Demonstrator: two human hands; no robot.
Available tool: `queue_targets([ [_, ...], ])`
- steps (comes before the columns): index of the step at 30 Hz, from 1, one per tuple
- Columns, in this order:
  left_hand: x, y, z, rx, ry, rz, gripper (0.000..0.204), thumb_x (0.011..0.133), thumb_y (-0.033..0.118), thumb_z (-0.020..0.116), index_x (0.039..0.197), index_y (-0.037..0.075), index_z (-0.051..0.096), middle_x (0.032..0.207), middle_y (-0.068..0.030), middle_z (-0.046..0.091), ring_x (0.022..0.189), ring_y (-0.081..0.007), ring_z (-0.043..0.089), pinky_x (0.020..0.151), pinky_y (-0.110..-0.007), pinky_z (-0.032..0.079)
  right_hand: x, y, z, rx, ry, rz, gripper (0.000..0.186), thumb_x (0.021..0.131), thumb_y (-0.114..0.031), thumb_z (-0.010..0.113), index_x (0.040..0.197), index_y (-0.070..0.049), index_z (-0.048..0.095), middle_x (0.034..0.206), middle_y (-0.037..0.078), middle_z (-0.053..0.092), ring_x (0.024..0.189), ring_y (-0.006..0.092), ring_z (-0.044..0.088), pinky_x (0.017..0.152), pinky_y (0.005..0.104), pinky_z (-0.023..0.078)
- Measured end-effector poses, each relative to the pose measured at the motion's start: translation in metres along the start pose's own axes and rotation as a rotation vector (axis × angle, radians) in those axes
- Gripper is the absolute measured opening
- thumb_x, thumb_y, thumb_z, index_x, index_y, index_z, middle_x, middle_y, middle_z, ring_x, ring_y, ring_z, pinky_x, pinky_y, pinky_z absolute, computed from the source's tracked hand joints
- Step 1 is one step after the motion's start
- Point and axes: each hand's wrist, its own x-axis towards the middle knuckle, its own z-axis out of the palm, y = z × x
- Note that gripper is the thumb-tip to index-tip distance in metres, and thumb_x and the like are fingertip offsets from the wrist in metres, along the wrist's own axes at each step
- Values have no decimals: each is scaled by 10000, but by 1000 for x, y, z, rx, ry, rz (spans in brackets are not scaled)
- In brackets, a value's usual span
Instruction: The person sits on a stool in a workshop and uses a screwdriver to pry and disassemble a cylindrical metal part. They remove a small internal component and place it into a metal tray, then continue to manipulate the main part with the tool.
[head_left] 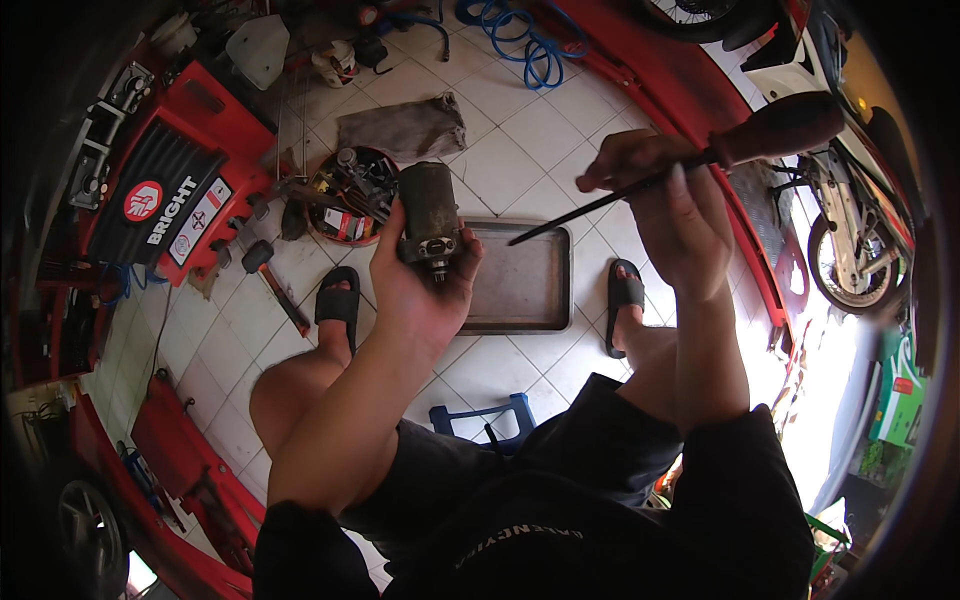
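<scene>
My left hand [425, 285] is closed round a dark, grimy cylindrical starter motor [428, 200], its small toothed shaft pointing down toward me. In my right hand [685, 215], raised at the right, is a long screwdriver [600, 205]. My fingers pinch its dark shaft close to the thick dark red handle. The blade slants down and left, its tip apart from the motor. Below and between both hands a shallow metal tray [515, 290] lies on the tiles.
Left of the tray stand a round red container [345, 215] of parts and tools and a hammer [275, 285]. A grey cloth-like piece [400, 125] lies beyond. Red cabinet [180, 180], blue hose [520, 45], red lift ramp [650, 85] and motorcycle [850, 220] surround me; a blue stool [490, 415] is nearer.
</scene>
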Motion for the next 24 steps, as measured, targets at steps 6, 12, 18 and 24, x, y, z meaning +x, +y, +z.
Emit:
queue_targets([
  [6, -2, 10, 2, -23, 31, 30, 408, 958, 452, 644, 1049, 55, 652, 880, -106, 657, 801, -256, 671, 703, -347, 608, -11, 2, 9, -2, 117, 140, 236, 1057, -145, 474, 1132, 76, 512, 1157, 243, 640, 1138, 377, 658, 986, 451, 560],
  [12, -3, 7, 2, 4, 53, 49, 384, 949, 442, 661, 1035, 68, 651, 882, -96, 652, 806, -228, 664, 692, -339, 599, -27, -10, 38, -146, 55, -92, 108, 993, 98, 442, 1061, 14, 432, 1129, 296, 658, 1121, 401, 669, 988, 466, 569],
  [18, -7, -4, 9, 51, 93, 78, 318, 968, 385, 649, 1088, 91, 638, 934, -70, 657, 835, -211, 665, 742, -342, 594, -36, -5, 48, -140, -29, -253, 130, 1006, 102, 387, 1065, -3, 436, 1107, 292, 667, 1117, 385, 674, 970, 460, 566],
  [24, -5, -11, 12, 76, 136, 80, 313, 956, 396, 668, 1093, 118, 628, 922, -56, 635, 821, -210, 637, 760, -372, 589, -39, -5, 45, -154, -59, -225, 171, 985, 132, 378, 1078, 9, 452, 1126, 299, 659, 1106, 373, 676, 968, 447, 566],
])
